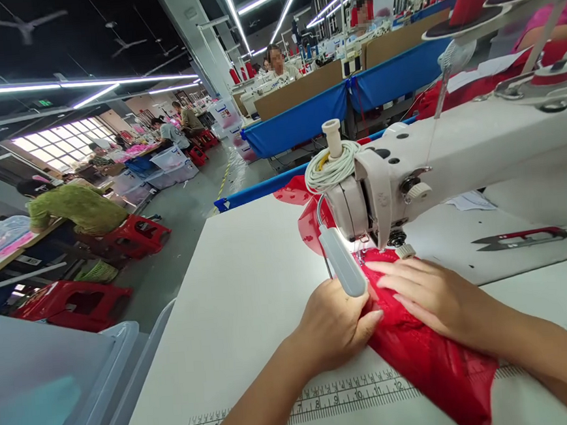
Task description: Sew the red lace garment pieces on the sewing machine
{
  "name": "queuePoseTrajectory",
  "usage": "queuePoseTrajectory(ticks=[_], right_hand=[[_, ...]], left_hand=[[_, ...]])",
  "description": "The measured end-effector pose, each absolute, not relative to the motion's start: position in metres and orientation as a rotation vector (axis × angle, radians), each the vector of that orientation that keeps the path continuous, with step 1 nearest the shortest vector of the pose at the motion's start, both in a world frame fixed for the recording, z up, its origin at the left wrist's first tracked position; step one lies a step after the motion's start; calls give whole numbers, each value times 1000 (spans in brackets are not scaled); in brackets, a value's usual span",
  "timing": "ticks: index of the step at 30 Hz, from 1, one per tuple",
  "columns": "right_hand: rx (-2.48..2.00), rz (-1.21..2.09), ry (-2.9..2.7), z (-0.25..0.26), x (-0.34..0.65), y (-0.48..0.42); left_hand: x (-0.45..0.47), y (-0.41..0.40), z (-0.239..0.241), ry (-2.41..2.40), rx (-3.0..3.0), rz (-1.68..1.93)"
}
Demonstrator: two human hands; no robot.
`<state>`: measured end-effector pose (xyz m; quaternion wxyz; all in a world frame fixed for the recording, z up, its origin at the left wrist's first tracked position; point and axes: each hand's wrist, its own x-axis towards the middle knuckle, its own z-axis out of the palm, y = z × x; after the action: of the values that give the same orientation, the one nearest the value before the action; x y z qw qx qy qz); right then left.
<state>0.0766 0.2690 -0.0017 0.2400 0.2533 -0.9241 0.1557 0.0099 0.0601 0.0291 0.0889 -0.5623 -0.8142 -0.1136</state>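
Fabric [425, 352], red, sheer, probably light, soft and slippery, is lying partly under the sewing machine [479, 148] on the counter [233, 321]. The left grip [338, 323] is pinching its edge, likely the best hold; the right grip [432, 292] is resting flat atop it, unclenched.

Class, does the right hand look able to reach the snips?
Probably yes: the snips lie near the right hand, with nothing visibly blocking the way, though it would have to leave the red cloth.

Head view: close, tilted, facing forward-down over tabletop [231, 295].
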Motion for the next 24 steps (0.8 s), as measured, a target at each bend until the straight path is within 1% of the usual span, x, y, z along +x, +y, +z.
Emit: queuePoseTrajectory(ticks=[3,6,13,24], right_hand=[[745,374,-2483,2,80,271],[732,337,-2475,7,82,271],[731,320,-2464,6,82,272],[699,318,-2480,-3,81,275]], left_hand=[[12,59,25,-2443,-1653,-259],[13,58,18,-2345,-1657,-192],[18,58,12,-2210,-1578,-172],[21,57,10,-2227,-1526,-103]])
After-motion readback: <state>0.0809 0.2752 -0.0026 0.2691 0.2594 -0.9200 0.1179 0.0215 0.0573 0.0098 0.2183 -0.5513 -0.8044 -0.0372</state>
